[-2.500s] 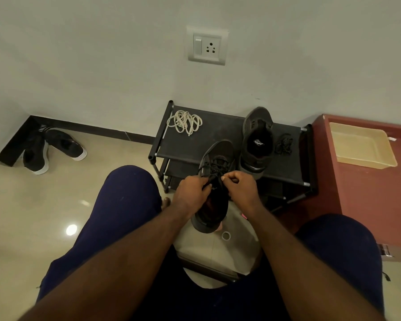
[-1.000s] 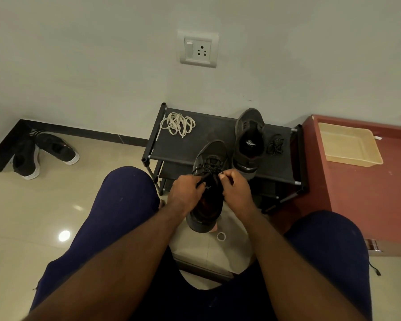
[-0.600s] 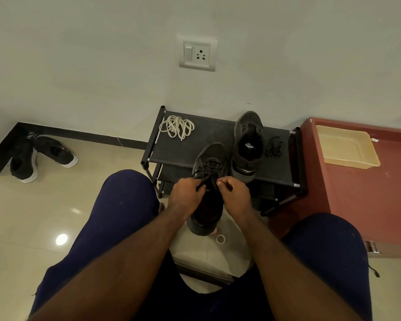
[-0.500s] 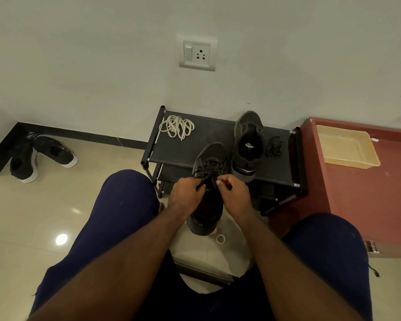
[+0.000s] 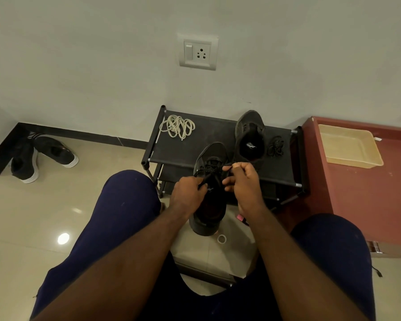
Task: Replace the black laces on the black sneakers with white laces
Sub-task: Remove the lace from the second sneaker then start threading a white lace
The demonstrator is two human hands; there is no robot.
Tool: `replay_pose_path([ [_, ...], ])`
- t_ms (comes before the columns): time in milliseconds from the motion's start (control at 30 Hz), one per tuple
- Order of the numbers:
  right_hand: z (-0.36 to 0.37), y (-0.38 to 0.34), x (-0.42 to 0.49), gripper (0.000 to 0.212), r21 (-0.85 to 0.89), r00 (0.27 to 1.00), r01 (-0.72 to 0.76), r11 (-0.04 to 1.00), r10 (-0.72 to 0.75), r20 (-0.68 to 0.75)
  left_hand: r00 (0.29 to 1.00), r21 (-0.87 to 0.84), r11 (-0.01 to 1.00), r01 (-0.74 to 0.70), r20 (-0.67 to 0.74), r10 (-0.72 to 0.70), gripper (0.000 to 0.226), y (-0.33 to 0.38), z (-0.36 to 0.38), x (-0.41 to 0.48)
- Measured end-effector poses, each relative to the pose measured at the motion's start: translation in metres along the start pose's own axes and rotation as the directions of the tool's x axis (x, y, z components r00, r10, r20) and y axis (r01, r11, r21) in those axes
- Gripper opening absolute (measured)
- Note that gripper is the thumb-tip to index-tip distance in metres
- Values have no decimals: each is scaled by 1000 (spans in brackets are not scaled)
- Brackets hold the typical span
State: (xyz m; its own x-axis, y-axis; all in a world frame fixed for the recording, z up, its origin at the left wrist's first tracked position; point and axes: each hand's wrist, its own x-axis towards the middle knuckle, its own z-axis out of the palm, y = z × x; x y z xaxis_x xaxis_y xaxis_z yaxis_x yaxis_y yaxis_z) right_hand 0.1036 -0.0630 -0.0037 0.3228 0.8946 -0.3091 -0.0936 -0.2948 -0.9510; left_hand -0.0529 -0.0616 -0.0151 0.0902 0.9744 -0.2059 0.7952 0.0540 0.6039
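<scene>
A black sneaker [image 5: 210, 205] hangs between my knees with its toe over the front rail of the black shoe rack [image 5: 190, 149]. My left hand [image 5: 187, 195] grips its left side and pinches the black lace [image 5: 210, 169]. On the right, my right hand [image 5: 243, 181] pinches another strand of the same lace near the eyelets. The second black sneaker [image 5: 250, 137] stands on the rack without a lace. A bundle of black lace [image 5: 275, 147] lies to its right. White laces [image 5: 177, 126] are coiled at the rack's far left corner.
A beige tray [image 5: 350, 147] sits on a red cabinet [image 5: 368, 193] to the right. Another pair of black shoes with white soles [image 5: 39, 156] lies on the tiled floor at the left wall corner. A small ring [image 5: 221, 239] lies on the floor below the sneaker.
My right hand has moved up and away from the left hand, drawing the black lace outward. The sneaker and left hand stay in place.
</scene>
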Motion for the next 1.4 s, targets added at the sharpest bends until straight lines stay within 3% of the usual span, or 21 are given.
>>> replay_pose_path([
  [133, 0, 15, -4, 20, -221, 994, -4, 975, 29, 108, 1000, 21, 1000, -2, 8, 2, 19, 2, -1, -1],
  [233, 0, 27, -3, 21, -461, 977, 166, 872, -84, 193, 1000, 25, 1000, -7, 2, 7, 19, 2, 0, -2],
  [333, 1, 31, 1, 13, -533, 979, 191, 824, -118, 167, 1000, 32, 999, -6, 13, 6, 21, 0, 0, -3],
  [433, -1, 21, 1, 16, -464, 991, 122, 878, -81, 106, 1000, 34, 999, -13, 8, 12, 21, 0, -1, -4],
  [533, -3, 6, 2, 19, -188, 999, 30, 982, -35, -21, 1000, 39, 999, -16, 2, 16, 22, 1, -2, -3],
  [633, -6, 1, 3, 17, -20, 992, 26, 999, -29, -122, 1000, -1, 1000, -9, 15, 9, 20, 1, -2, -2],
  [700, -7, 6, 1, 16, -92, 998, 6, 996, -13, -69, 1000, -8, 1000, -10, 19, 10, 20, 2, -2, -3],
  [767, -4, 15, -2, 22, -205, 997, 3, 979, 13, 77, 1000, 2, 1000, -16, 10, 16, 20, 3, -3, -4],
  [833, 0, 25, -3, 27, -387, 985, 84, 918, -18, 172, 1000, 22, 1000, -16, 5, 16, 20, 3, -3, -5],
  [933, 3, 29, -2, 14, -510, 983, 157, 846, -83, 165, 1000, 27, 1000, -16, 13, 16, 20, 4, -3, -6],
  [1067, -3, 14, -1, 17, -419, 993, 97, 903, -61, 100, 1000, 20, 1000, -13, 14, 13, 20, 5, -4, -6],
  [1167, -6, -6, 0, 19, -99, 1000, -3, 995, 3, 3, 1000, 20, 1000, -20, 5, 20, 21, 6, -4, -5],
  [1267, -14, -18, 1, 15, 147, 994, -56, 988, 69, -84, 1000, 21, 1000, -18, 7, 18, 21, 7, -4, -4],
  [1333, -18, -15, 0, 14, 109, 996, -77, 991, 82, -35, 1000, 32, 999, -21, 10, 20, 20, 9, -4, -4],
  [1400, -13, -9, -4, 19, -70, 991, -93, 993, 100, 95, 1000, 39, 999, -21, 11, 20, 19, 9, -5, -4],
])
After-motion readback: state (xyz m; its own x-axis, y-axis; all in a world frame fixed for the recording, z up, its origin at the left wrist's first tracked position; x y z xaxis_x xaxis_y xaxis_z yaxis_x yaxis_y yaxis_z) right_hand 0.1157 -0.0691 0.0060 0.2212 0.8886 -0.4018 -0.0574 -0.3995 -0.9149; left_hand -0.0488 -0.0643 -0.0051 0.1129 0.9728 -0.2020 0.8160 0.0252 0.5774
